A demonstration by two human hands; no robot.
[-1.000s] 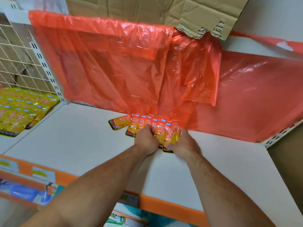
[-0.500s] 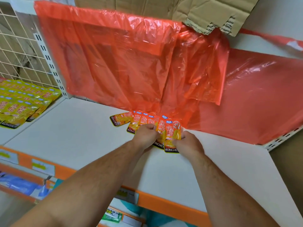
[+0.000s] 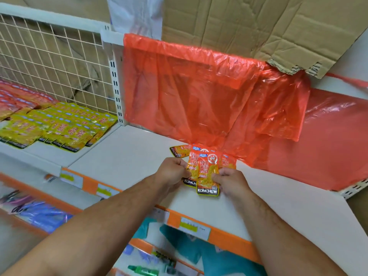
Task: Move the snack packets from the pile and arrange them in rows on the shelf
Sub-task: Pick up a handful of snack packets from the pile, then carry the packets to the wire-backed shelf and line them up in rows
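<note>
1. On the white shelf point(image 3: 123, 156), near the back by the orange plastic sheet point(image 3: 199, 92), both hands hold a small bunch of orange snack packets point(image 3: 207, 172).
2. Left hand point(image 3: 171, 173): fingers closed on the left edge of the bunch, pinching the packet behind. Right hand point(image 3: 231, 182): fingers closed on the right edge of the front packet, the one with KONCHEW showing at its bottom.
3. Bunch sits low over the shelf; I cannot tell whether its bottom edges touch the surface.
4. One more packet point(image 3: 179, 151) lies flat on the shelf just behind and to the left of the bunch, partly under the plastic sheet.
5. Step, as I judge it: fanning or squaring the held packets to lay out a row; this section is barely started, since only that single packet lies on it.
6. Next move likely calls for sliding packets off the bunch one by one and overlapping them in a line, labels facing front, aligned with the neighbouring section.
7. Yellow packets point(image 3: 59, 126) on the left section already lie in neat overlapped rows under the wire grid point(image 3: 49, 56); red ones further left are cut off by the frame edge.
8. Hidden: exact count in the bunch, since the packets overlap; fingertips are tucked behind the foil. The pile itself is not clearly in view, possibly under the plastic.
9. Lower shelves are blurred and their contents unreadable. Cardboard point(image 3: 258, 26) covers the upper back wall.
</note>
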